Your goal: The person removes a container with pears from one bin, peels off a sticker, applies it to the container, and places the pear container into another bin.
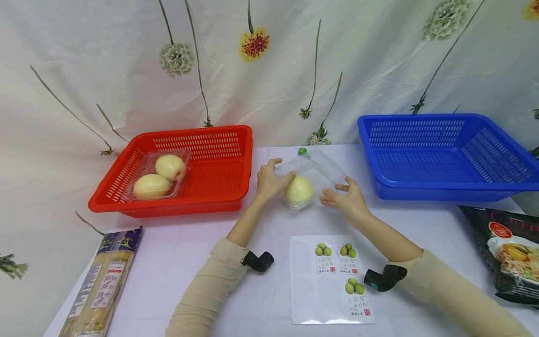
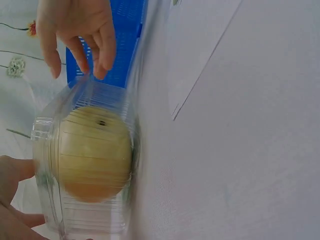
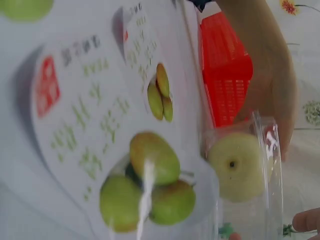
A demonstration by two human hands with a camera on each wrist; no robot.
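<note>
Your left hand (image 1: 269,180) grips the near-left end of the clear plastic clamshell box (image 1: 313,180), fingers curled over its edge, thumb on the side. Your right hand (image 1: 347,199) touches the box's right side with loosely spread fingers (image 2: 75,50); whether they pinch the plastic, cannot tell. Inside the box, between both sets of fingers, sits one pale yellow round pear (image 1: 299,191), stem pit showing in the left wrist view. The box rests on the white tabletop (image 1: 202,243), mid-way between the two baskets.

Left of your left fingers: a red slotted plastic basket (image 1: 219,178) holding a second clear tray with two yellow pears (image 1: 160,175). Right of your right fingers: a blue slotted plastic basket (image 1: 442,157). Just below both hands, toward you: a white sticker sheet with green-fruit labels (image 1: 330,281). Far left of it, a long packet of dried noodles (image 1: 103,285); far right, a black noodle bag (image 1: 509,252). A small green cap (image 1: 302,151) lies just behind the box.
</note>
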